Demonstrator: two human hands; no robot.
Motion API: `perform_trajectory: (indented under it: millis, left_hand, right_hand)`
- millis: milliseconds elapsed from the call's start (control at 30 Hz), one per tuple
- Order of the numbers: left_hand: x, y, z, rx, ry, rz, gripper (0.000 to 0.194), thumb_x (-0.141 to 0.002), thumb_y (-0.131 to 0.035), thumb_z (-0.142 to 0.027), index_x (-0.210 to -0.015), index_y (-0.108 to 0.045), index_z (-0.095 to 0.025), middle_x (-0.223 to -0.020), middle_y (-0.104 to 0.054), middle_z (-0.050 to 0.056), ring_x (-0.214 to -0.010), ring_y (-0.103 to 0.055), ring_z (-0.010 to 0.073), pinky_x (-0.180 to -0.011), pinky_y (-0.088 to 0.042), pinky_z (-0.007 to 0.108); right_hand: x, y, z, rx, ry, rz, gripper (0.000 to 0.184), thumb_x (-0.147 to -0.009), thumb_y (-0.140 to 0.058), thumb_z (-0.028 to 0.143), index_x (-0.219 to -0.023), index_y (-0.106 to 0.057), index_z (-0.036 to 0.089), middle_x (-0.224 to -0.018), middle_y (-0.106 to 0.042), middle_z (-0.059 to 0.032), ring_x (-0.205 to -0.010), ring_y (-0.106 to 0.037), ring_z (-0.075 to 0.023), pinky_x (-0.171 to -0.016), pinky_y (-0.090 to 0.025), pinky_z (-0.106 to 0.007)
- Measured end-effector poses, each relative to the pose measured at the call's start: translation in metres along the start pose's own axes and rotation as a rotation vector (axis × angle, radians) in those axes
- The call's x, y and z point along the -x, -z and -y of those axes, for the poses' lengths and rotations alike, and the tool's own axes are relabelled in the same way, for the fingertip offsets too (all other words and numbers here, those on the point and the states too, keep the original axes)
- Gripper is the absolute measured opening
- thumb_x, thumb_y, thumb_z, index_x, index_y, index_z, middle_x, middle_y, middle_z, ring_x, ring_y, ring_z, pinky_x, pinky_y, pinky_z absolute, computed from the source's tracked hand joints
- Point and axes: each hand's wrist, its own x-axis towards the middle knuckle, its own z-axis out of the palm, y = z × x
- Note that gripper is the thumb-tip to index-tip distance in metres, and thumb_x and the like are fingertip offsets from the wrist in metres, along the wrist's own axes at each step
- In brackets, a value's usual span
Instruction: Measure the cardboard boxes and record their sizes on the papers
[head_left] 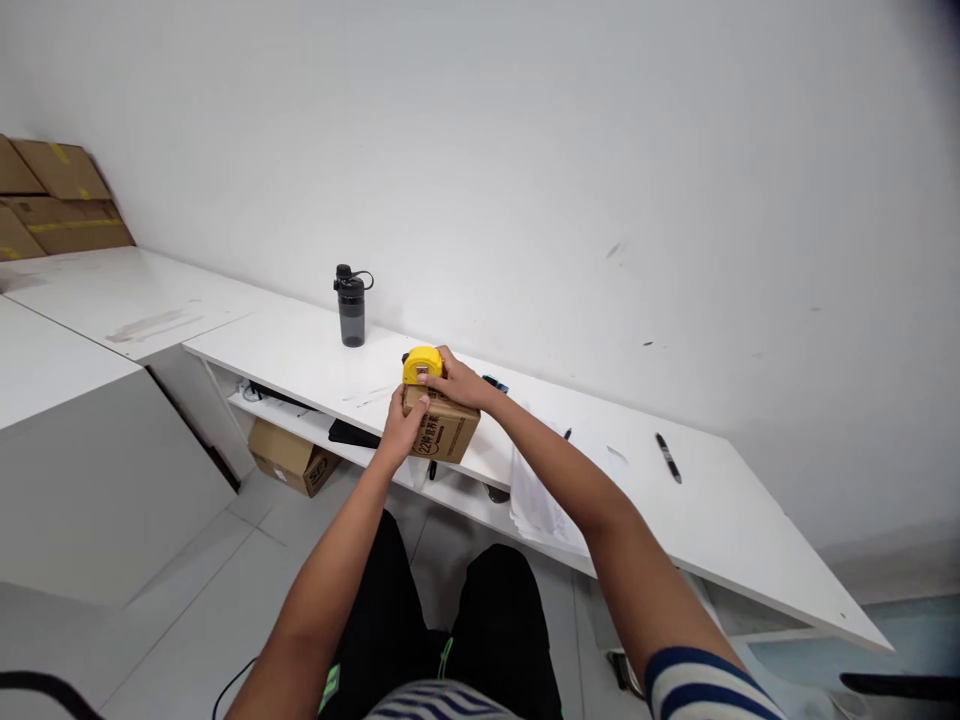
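Note:
A small brown cardboard box (454,436) with dark printing is tilted at the front edge of the white desk. My left hand (403,424) is closed on its near left side, thumb over the upper edge. Above the box's top edge is a yellow tape measure (422,364). My right hand (455,380) grips the tape measure, with its thumb across the front of the case. Whether any blade is pulled out is too small to tell. The right fingers behind the case are hidden.
A dark water bottle (351,308) stands on the white desk (292,340) at the back left. White papers (536,495) and a black pen (668,458) lie to the right. Below, a larger carton (289,457) sits on the floor. Stacked cartons (71,222) occupy the far left.

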Motion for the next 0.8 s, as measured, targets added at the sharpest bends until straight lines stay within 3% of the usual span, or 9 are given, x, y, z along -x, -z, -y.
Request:
perform_trajectory:
  millis: [100, 267, 467, 633, 800]
  left_hand:
    - [0.001, -0.004, 0.001, -0.023, -0.007, -0.035, 0.061, -0.086, -0.062, -0.045, -0.14, -0.046, -0.023, -0.135, -0.059, 0.011, -0.124, -0.056, 0.0283, -0.107, -0.043, 0.043]
    - [0.009, -0.011, 0.002, -0.067, -0.142, -0.15, 0.063, -0.089, -0.058, -0.043, -0.149, -0.038, -0.035, -0.153, -0.043, 0.003, -0.14, -0.042, 0.0272, -0.115, -0.035, 0.042]
    - [0.0, -0.007, 0.004, -0.158, -0.156, -0.135, 0.046, -0.087, -0.059, -0.044, -0.132, -0.059, -0.032, -0.13, -0.063, 0.003, -0.118, -0.059, 0.0287, -0.107, -0.043, 0.044]
    - [-0.005, -0.005, 0.007, -0.229, -0.233, -0.156, 0.044, -0.088, -0.057, -0.046, -0.13, -0.06, -0.032, -0.123, -0.066, 0.003, -0.113, -0.06, 0.0284, -0.106, -0.042, 0.043]
    - [-0.006, -0.008, 0.006, -0.269, -0.264, -0.164, 0.044, -0.09, -0.053, -0.046, -0.131, -0.059, -0.031, -0.128, -0.064, 0.004, -0.117, -0.058, 0.028, -0.109, -0.039, 0.042]
  right_hand:
    - [-0.005, 0.0, 0.002, 0.062, -0.02, 0.044, 0.045, -0.086, -0.053, 0.057, -0.116, -0.041, 0.024, -0.099, -0.067, -0.0026, -0.085, -0.062, -0.0204, -0.078, -0.048, -0.034]
    - [0.003, 0.011, -0.012, 0.041, -0.013, 0.093, 0.048, -0.084, -0.057, 0.057, -0.112, -0.039, 0.023, -0.1, -0.066, -0.0045, -0.084, -0.061, -0.0204, -0.074, -0.048, -0.032]
    - [0.044, 0.041, -0.043, 0.02, -0.096, 0.079, 0.048, -0.082, -0.058, 0.059, -0.109, -0.04, 0.024, -0.094, -0.063, -0.0013, -0.079, -0.059, -0.0187, -0.068, -0.047, -0.031]
    - [0.084, 0.061, -0.074, -0.056, -0.157, 0.027, 0.046, -0.082, -0.06, 0.056, -0.108, -0.043, 0.022, -0.093, -0.06, -0.0008, -0.08, -0.056, -0.0176, -0.067, -0.047, -0.03]
    - [0.098, 0.059, -0.091, -0.174, -0.168, -0.045, 0.047, -0.082, -0.063, 0.052, -0.112, -0.046, 0.02, -0.1, -0.062, -0.0037, -0.084, -0.058, -0.0165, -0.07, -0.05, -0.031]
